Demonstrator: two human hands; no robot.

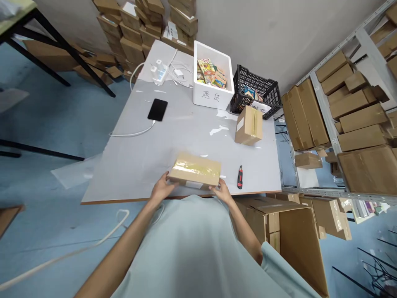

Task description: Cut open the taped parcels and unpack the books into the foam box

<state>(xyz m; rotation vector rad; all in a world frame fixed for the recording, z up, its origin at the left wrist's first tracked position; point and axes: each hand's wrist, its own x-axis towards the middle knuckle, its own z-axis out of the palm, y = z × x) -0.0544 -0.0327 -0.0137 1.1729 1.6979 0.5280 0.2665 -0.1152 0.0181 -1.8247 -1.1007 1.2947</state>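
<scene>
A taped cardboard box with a white label on its near side is at the table's front edge, between my two hands. My left hand grips its left end, and my right hand grips its lower right corner. Clear shiny tape runs along its top. To the right, apart from my hands, lies a red and black box cutter. A smaller taped cardboard box stands farther back on the right of the table.
At the back stand a white foam box and a black plastic crate, both holding colourful packets. A phone on a cable lies left, near a power strip. Right of me is a large open carton; shelves hold boxes.
</scene>
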